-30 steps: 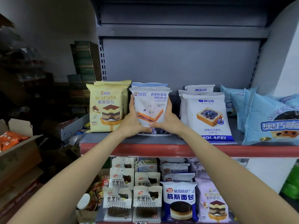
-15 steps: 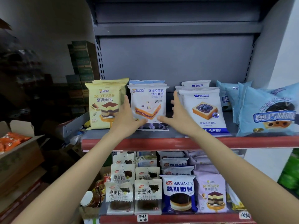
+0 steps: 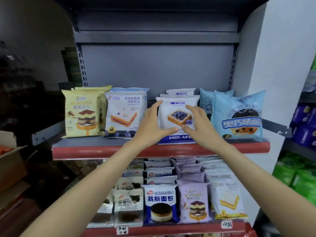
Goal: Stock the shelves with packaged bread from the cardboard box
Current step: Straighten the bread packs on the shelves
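A grey metal shelving unit with a red-edged upper shelf [image 3: 160, 150] filled the view in a dim storeroom. At the far left edge, the cardboard box [image 3: 10, 161] was cut off by the frame, with only a flap and a trace of orange contents showing. Along the shelf stood yellow mousse packs [image 3: 82, 112], then a blueberry sandwich pack [image 3: 125, 113], then the white MOLAFEI toast pack [image 3: 176, 117], and last the pale blue cookie-bread packs [image 3: 237, 115].

The left hand [image 3: 152, 124] and the right hand [image 3: 199, 124] framed the toast pack, fingers spread and fairly straight, thumbs nearly meeting low across its front. Neither hand looked closed round it; whether the fingertips pressed the film or hovered just off it could not be told.

Such a pack probably weighed little, being a puffy, air-filled bag with slick film and soft bread that would crush if squeezed. Light pressure on both side edges would likely suit it best.

How many packs stood behind the front one was hidden, and the lower shelf's labels [image 3: 122, 230] were too blurred to read.
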`<action>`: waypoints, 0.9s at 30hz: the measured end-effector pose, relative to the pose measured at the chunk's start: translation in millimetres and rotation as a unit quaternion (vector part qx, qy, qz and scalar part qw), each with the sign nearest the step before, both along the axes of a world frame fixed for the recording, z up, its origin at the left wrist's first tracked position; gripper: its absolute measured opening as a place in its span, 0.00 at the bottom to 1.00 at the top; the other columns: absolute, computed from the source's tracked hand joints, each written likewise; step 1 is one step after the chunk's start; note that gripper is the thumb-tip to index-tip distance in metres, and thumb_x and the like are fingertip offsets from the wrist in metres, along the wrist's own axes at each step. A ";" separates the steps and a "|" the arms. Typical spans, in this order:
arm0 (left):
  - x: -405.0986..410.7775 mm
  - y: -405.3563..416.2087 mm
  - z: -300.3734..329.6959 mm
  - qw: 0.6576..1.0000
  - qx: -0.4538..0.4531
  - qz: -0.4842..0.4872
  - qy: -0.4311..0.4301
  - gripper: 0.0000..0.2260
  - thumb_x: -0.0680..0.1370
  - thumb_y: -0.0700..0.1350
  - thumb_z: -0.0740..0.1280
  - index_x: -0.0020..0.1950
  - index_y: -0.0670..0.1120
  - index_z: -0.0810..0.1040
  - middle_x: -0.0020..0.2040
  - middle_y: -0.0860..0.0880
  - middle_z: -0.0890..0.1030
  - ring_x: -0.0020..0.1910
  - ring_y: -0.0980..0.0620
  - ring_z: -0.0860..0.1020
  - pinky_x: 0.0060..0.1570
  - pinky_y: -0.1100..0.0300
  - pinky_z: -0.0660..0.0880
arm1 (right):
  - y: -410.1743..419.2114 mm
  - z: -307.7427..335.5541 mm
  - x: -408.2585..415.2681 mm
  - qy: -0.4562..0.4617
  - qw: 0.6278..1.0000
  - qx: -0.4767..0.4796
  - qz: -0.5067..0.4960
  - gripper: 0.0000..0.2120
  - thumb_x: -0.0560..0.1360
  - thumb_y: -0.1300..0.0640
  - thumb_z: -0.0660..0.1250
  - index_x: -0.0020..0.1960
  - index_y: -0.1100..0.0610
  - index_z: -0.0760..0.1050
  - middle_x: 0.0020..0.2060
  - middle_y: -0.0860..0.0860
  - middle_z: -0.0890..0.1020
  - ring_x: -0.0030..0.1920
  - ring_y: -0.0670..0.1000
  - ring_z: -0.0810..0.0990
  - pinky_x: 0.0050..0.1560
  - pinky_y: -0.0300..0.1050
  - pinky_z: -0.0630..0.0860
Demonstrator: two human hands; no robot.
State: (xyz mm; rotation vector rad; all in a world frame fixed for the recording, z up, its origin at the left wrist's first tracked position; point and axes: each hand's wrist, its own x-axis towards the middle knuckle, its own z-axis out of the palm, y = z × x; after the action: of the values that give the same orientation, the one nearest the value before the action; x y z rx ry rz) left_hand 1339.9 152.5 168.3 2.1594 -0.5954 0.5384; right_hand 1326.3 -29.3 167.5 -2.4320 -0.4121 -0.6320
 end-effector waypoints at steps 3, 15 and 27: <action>14.7 -20.3 0.4 0.995 0.074 0.068 -0.023 0.45 0.66 0.59 0.75 0.76 0.55 0.53 0.75 0.50 0.58 0.74 0.50 0.58 0.70 0.50 0.63 | -13.5 26.1 0.6 -0.072 0.990 -0.117 0.045 0.23 0.76 0.57 0.64 0.71 0.54 0.66 0.73 0.56 0.61 0.72 0.57 0.61 0.71 0.48 0.59; 33.7 -37.1 54.5 0.932 0.346 0.103 -0.015 0.51 0.64 0.64 0.74 0.78 0.55 0.49 0.78 0.53 0.52 0.76 0.52 0.48 0.72 0.55 0.50 | -95.7 183.3 88.5 -0.043 0.918 -0.391 0.054 0.15 0.76 0.55 0.67 0.62 0.53 0.76 0.59 0.50 0.80 0.57 0.51 0.78 0.58 0.40 0.68; 72.1 -27.5 45.1 0.870 0.480 0.111 0.018 0.59 0.63 0.66 0.74 0.75 0.57 0.30 0.75 0.58 0.32 0.74 0.55 0.31 0.72 0.38 0.36 | -46.8 149.1 206.2 0.200 0.854 -0.476 0.064 0.28 0.79 0.44 0.60 0.75 0.53 0.57 0.67 0.53 0.71 0.65 0.56 0.72 0.66 0.53 0.69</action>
State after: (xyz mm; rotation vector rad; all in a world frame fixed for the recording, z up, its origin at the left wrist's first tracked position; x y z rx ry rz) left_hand 1412.1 125.0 213.4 3.2061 -0.6772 0.3375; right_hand 1532.6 -76.1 316.6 -3.3023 -0.8447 0.2510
